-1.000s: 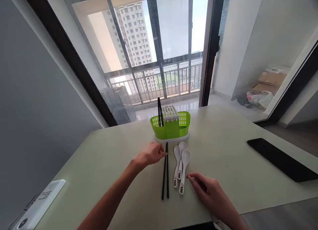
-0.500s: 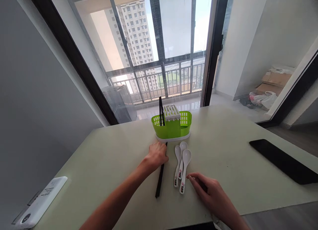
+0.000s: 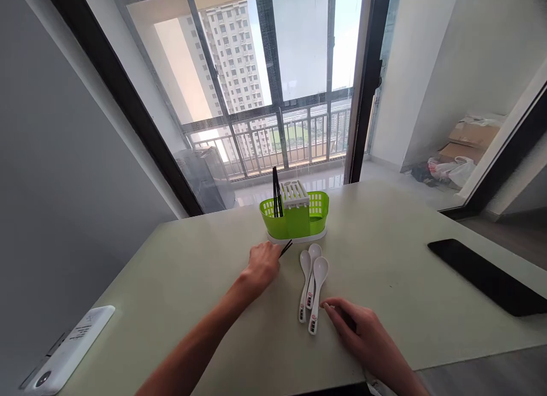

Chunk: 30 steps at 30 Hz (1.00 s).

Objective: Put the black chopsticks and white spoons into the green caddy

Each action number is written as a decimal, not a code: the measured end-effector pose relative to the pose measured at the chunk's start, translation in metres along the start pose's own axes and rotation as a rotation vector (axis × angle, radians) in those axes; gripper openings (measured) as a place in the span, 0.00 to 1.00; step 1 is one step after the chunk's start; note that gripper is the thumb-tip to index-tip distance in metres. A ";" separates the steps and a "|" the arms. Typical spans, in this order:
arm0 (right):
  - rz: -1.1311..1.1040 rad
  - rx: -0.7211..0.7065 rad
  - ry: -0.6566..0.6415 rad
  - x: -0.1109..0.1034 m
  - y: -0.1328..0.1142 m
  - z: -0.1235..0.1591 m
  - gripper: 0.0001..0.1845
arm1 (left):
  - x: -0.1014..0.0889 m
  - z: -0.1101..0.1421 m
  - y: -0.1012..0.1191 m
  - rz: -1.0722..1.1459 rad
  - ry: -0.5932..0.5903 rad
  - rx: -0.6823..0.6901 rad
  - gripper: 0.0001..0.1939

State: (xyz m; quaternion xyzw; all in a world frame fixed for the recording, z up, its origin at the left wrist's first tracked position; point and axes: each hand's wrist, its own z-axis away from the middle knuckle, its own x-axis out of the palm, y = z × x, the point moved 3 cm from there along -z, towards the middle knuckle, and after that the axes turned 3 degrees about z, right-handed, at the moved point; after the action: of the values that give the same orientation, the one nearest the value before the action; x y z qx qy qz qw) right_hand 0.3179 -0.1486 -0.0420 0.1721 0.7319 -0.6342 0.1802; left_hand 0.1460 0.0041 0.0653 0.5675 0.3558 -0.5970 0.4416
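Note:
My left hand [image 3: 264, 262] is closed around a pair of black chopsticks [image 3: 286, 248], just in front of the green cutlery basket [image 3: 298, 222]. Only the thin tips show past the fingers; the rest is hidden by the hand and arm. More black chopsticks [image 3: 277, 194] stand upright in the basket's left compartment. Three white spoons [image 3: 320, 270] lie close together on the table, bowls toward the basket. My right hand [image 3: 359, 327] rests beside their handles, its fingers curled and fingertips together, with nothing seen between them.
A white phone-like device [image 3: 72, 347] lies at the table's left edge. On the right is a long black flat object [image 3: 487, 276]. The pale table [image 3: 205, 242] reaches to the glass door and window behind the basket.
The chopsticks, which lay lengthwise on the table under my left hand, are now gripped and turned, tips pointing up to the right. My left hand shifted slightly left; my right hand stayed still.

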 end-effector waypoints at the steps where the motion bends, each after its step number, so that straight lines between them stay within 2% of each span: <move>1: 0.002 0.001 -0.001 0.000 0.000 0.000 0.27 | -0.008 0.000 0.001 0.019 0.017 0.019 0.09; 3: 0.007 -0.003 0.001 0.001 0.000 0.000 0.26 | -0.025 0.000 0.004 0.190 0.044 0.120 0.07; 5: 0.005 -0.010 0.009 0.001 0.000 0.000 0.26 | -0.041 -0.001 0.010 0.557 0.043 0.239 0.08; 7: -0.006 -0.014 0.022 0.001 0.000 0.000 0.26 | -0.049 0.000 0.015 0.979 0.012 0.293 0.13; 9: -0.033 -0.008 0.031 0.000 0.000 0.000 0.25 | -0.048 0.000 0.019 1.268 -0.029 0.271 0.19; 11: -0.082 0.005 0.033 -0.001 0.001 0.000 0.26 | -0.039 0.001 0.022 1.445 -0.046 0.234 0.24; 17: -0.235 0.021 -0.008 0.000 0.007 -0.001 0.26 | 0.001 0.004 0.026 1.673 -0.019 0.076 0.29; 20: -0.272 0.035 -0.026 0.001 0.008 -0.002 0.26 | 0.014 0.008 0.033 1.736 0.002 0.056 0.29; 25: -0.324 0.070 0.003 0.000 0.008 -0.003 0.28 | 0.026 0.014 0.043 1.779 0.008 0.065 0.27; 30: -0.290 0.090 0.070 -0.003 0.011 -0.002 0.28 | 0.026 0.016 0.047 1.786 -0.011 0.105 0.25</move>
State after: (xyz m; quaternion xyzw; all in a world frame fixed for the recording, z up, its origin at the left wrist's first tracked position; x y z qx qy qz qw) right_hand 0.3255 -0.1453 -0.0498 0.0943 0.7257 -0.6795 0.0533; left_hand 0.1846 -0.0309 0.0443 0.6496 -0.2487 -0.0487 0.7168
